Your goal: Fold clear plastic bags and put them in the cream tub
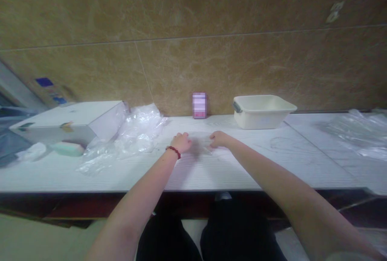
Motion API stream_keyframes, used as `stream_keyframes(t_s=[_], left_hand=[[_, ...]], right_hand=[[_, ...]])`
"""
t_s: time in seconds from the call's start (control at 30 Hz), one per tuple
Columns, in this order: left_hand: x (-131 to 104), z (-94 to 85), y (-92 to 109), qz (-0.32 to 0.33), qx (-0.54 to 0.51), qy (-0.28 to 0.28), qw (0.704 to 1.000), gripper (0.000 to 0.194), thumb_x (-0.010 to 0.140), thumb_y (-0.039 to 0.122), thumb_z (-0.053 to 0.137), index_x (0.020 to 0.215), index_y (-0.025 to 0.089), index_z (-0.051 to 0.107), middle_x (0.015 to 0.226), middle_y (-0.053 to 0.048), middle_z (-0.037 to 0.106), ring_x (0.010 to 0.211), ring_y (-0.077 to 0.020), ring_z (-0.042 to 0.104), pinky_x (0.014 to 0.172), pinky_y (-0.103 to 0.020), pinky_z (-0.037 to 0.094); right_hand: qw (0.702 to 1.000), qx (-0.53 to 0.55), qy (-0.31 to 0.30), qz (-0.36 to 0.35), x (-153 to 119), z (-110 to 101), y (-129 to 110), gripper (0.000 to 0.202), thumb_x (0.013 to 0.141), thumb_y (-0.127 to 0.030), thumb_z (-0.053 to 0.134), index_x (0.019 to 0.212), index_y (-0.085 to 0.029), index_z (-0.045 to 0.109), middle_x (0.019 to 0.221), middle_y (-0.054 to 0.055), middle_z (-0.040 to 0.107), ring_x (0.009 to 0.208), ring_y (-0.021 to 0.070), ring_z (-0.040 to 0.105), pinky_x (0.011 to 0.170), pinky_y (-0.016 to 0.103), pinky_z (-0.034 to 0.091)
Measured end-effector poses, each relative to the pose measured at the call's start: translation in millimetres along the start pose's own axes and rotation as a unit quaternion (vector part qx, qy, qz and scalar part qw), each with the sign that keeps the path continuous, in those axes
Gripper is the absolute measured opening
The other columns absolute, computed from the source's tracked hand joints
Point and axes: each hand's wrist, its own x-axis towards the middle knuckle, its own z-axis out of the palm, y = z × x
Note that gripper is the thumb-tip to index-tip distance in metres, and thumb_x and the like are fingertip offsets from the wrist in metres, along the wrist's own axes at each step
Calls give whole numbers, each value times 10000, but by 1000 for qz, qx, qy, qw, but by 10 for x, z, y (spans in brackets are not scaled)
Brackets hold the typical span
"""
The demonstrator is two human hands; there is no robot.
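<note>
Between my two hands a clear plastic bag stretches just over the white table; its outline is faint and blurred. My left hand, with a dark red beaded bracelet at the wrist, is closed at the bag's left side. On its right side, my right hand pinches the bag with fingers pressed together. Behind them, a small pink and white box, blurred out, stands upright against the wall.
A cream plastic bin with a grey handle stands back right. Crumpled clear bags lie left, beside a white carton and a pale green packet. More clear bags lie far right. A brown tiled wall closes the back.
</note>
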Motion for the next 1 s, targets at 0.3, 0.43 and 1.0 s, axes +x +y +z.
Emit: stream_keyframes(t_s=[0.3,0.43,1.0], left_hand=[[-98,142,-245,-99,-316,-27,943,514,624,160,549,1102,128,360,835,-72,578,594,-116,542,508,-204,393],[-107,130,-213,-93,-398,-36,912,445,624,99,512,1052,118,391,842,-64,551,570,-90,516,479,-186,385],[-81,236,-144,-55,-472,12,880,367,583,-12,475,916,143,461,809,-18,482,630,-69,484,555,-174,365]], right_hand=[[998,30,-46,-19,-1,-18,41,644,537,-304,656,1130,-109,500,1113,72,533,979,191,505,811,197,372],[998,35,-43,-30,36,5,75,660,516,-321,669,1124,-120,507,1129,68,521,1002,199,490,826,206,365],[987,-46,149,-35,63,47,-88,391,749,-330,452,1076,-124,514,1097,152,488,1057,244,407,873,359,296]])
